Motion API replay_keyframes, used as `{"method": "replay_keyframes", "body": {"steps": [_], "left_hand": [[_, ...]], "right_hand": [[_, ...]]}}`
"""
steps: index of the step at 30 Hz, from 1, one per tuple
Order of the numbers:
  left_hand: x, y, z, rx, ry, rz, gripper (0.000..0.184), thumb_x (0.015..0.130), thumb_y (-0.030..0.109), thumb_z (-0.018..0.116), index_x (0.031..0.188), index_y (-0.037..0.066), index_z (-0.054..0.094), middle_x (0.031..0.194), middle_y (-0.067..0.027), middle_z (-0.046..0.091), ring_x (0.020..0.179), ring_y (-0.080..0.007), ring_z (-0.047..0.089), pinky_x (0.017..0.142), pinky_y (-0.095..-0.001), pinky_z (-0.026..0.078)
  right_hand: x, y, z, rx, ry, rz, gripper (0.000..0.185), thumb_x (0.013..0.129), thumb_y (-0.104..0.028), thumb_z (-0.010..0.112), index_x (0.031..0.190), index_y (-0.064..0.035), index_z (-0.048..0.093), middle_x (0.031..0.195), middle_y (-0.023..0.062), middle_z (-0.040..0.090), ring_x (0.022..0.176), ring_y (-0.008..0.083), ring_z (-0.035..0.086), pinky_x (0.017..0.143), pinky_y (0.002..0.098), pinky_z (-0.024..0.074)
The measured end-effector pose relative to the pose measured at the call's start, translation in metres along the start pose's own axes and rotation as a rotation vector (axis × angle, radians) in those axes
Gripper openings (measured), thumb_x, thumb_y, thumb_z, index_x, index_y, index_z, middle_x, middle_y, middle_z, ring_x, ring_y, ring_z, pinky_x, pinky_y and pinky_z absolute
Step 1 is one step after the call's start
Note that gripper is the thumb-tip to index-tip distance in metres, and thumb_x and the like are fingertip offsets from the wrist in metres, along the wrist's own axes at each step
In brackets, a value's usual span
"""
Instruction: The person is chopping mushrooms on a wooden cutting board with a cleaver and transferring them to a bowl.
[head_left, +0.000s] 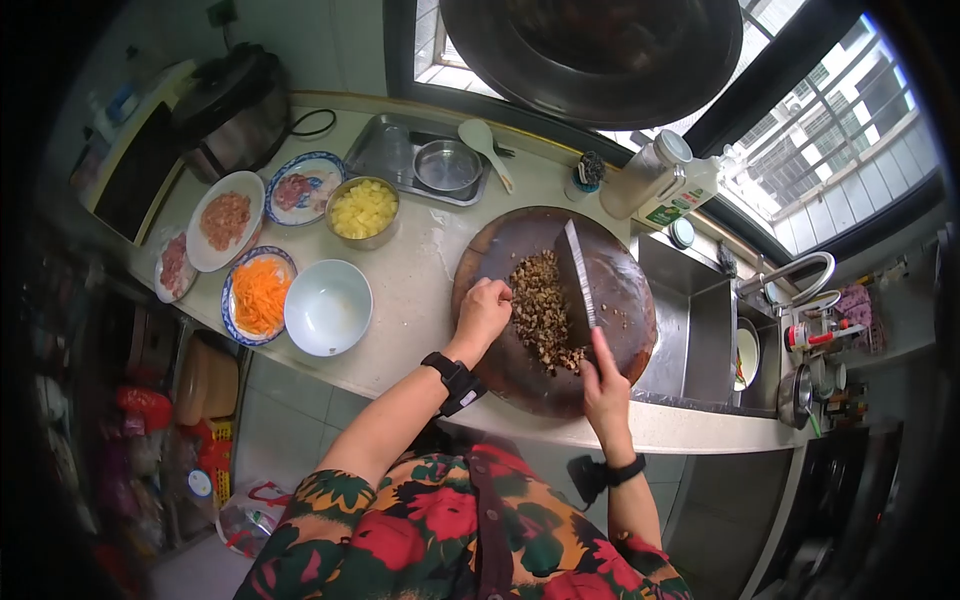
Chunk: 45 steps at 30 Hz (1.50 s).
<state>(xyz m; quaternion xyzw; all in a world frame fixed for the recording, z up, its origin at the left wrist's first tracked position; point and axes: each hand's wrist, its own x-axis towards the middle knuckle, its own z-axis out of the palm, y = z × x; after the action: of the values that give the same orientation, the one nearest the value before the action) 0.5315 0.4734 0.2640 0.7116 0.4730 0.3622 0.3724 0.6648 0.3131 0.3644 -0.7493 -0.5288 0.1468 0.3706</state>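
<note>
A heap of finely chopped brown food (540, 312), perhaps mushrooms, lies on the round dark chopping board (625, 270). My right hand (606, 388) is closed around the handle of a cleaver (581, 275). The blade stands edge-on along the heap's right side, its far end pointing away from me. At the heap's left edge is my left hand (484, 315), with its fingers curled together. Whether anything is between those fingers is hidden. A few loose bits lie on the board to the right of the blade.
Left on the counter are a light blue bowl (328, 308), shredded carrot (260, 296), diced yellow food (364, 209) in a metal bowl and plates of raw meat (226, 220). Behind stands a metal tray (385, 150). A sink (690, 340) lies right; a wok (600, 60) hangs overhead.
</note>
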Motion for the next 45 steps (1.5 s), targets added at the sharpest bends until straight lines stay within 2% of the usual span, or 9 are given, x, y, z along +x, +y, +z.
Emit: {"method": "replay_keyframes", "body": {"steps": [6, 10, 12, 20, 22, 24, 27, 32, 45], "left_hand": [[0.002, -0.001, -0.001, -0.025, -0.025, 0.021, 0.008, 0.071, 0.002, 0.057, 0.078, 0.002, 0.062, 0.078, -0.0151, 0.057, 0.075, -0.0317, 0.058, 0.069, -0.0393, 0.048], [0.001, -0.001, -0.002, 0.014, 0.003, 0.08, 0.008, 0.071, 0.002, 0.057, 0.077, 0.002, 0.062, 0.078, -0.0151, 0.058, 0.075, -0.0314, 0.058, 0.069, -0.039, 0.048], [0.0, 0.0, -0.002, -0.011, -0.032, 0.048, 0.008, 0.07, 0.001, 0.057, 0.077, 0.002, 0.062, 0.078, -0.0151, 0.058, 0.075, -0.0316, 0.058, 0.069, -0.039, 0.048], [0.003, -0.002, -0.001, -0.025, -0.052, 0.031, 0.008, 0.071, 0.003, 0.057, 0.077, 0.002, 0.061, 0.079, -0.015, 0.058, 0.076, -0.0315, 0.058, 0.069, -0.0389, 0.047], [0.002, -0.001, -0.003, -0.017, -0.05, 0.052, 0.008, 0.071, 0.004, 0.057, 0.078, 0.002, 0.061, 0.08, -0.0152, 0.059, 0.077, -0.0318, 0.058, 0.07, -0.0393, 0.047], [0.008, -0.002, -0.004, -0.012, -0.058, 0.064, 0.008, 0.071, 0.004, 0.057, 0.078, 0.002, 0.061, 0.08, -0.015, 0.059, 0.077, -0.0319, 0.058, 0.071, -0.0393, 0.047], [0.008, 0.0, -0.006, 0.008, -0.107, 0.051, 0.008, 0.071, 0.005, 0.058, 0.078, 0.002, 0.061, 0.08, -0.0148, 0.059, 0.079, -0.032, 0.058, 0.072, -0.0392, 0.047], [-0.015, 0.017, -0.006, 0.062, -0.234, 0.116, 0.026, 0.07, 0.007, 0.06, 0.095, 0.001, 0.058, 0.087, -0.0147, 0.057, 0.082, -0.0283, 0.059, 0.073, -0.0365, 0.048], [-0.07, 0.043, 0.008, 0.047, -0.364, 0.192, 0.057, 0.068, 0.003, 0.062, 0.12, -0.001, 0.039, 0.104, -0.0198, 0.042, 0.095, -0.0384, 0.049, 0.083, -0.0421, 0.043]], "right_hand": [[0.002, -0.014, -0.024, 0.181, -0.107, 0.27, 0.046, 0.086, -0.009, 0.055, 0.131, -0.0133, 0.046, 0.101, 0.0214, 0.063, 0.095, 0.0297, 0.063, 0.079, 0.0318, 0.0476], [-0.007, -0.016, -0.005, -0.012, 0.062, -0.119, 0.05, 0.085, -0.011, 0.055, 0.133, -0.0177, 0.043, 0.104, 0.0218, 0.061, 0.096, 0.0344, 0.061, 0.079, 0.0376, 0.0478], [-0.007, -0.007, 0.005, -0.168, -0.142, 0.221, 0.05, 0.086, -0.017, 0.056, 0.133, -0.0237, 0.043, 0.097, 0.0235, 0.062, 0.09, 0.0365, 0.061, 0.076, 0.0395, 0.0484], [-0.006, -0.019, -0.013, -0.038, 0.057, -0.061, 0.048, 0.085, -0.011, 0.056, 0.131, -0.0174, 0.045, 0.102, 0.0218, 0.062, 0.094, 0.0352, 0.061, 0.077, 0.0363, 0.0483], [-0.008, -0.001, 0.001, -0.086, -0.107, 0.208, 0.048, 0.085, -0.014, 0.056, 0.132, -0.0207, 0.045, 0.107, 0.022, 0.059, 0.096, 0.0359, 0.059, 0.078, 0.0387, 0.0476], [0.003, 0.011, 0.002, -0.035, 0.016, -0.061, 0.048, 0.086, -0.013, 0.056, 0.132, -0.0192, 0.045, 0.094, 0.0158, 0.066, 0.077, 0.0265, 0.065, 0.069, 0.0329, 0.0486], [-0.003, 0.004, -0.022, 0.433, -0.054, 0.264, 0.044, 0.089, -0.009, 0.054, 0.133, -0.0104, 0.045, 0.078, -0.0041, 0.054, 0.062, 0.0031, 0.04, 0.057, 0.017, 0.0391], [-0.039, 0.029, -0.043, 0.655, 0.087, 0.339, 0.047, 0.094, -0.014, 0.047, 0.139, -0.0121, 0.034, 0.054, -0.0028, 0.041, 0.037, 0.0048, 0.037, 0.032, 0.0205, 0.0299], [-0.112, 0.05, -0.001, 1.141, 0.284, 0.838, 0.053, 0.095, -0.026, 0.043, 0.142, -0.0294, 0.02, 0.062, 0.0035, 0.049, 0.039, 0.0107, 0.042, 0.033, 0.022, 0.0352]]}}
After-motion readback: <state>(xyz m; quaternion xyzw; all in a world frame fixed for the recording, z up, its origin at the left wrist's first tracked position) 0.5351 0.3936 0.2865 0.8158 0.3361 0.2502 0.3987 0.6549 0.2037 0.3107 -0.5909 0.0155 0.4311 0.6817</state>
